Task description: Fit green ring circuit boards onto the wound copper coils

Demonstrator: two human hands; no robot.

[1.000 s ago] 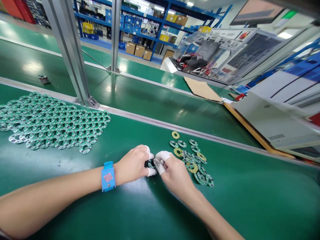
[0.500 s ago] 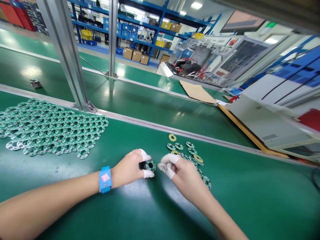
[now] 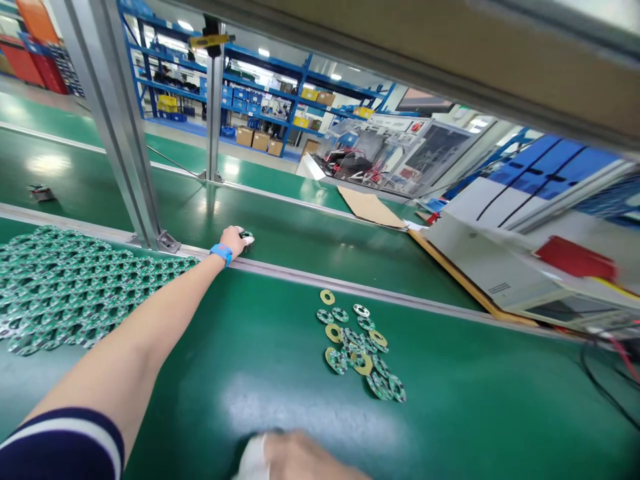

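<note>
Left hand (image 3: 235, 239) is now stretching farther out, its grip pinching a probably light, stiff, fragile part (image 3: 246, 235), best held by its sides, while the right hand's (image 3: 300, 457) grip is blurring too much to tell.

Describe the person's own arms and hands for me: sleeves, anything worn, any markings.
The left arm has a navy sleeve with a white stripe near its hem, and a blue strap around the wrist. A white covering shows on the left hand. The right hand, blurred and cut off below, also shows white covering; its sleeve is out of view.
</note>
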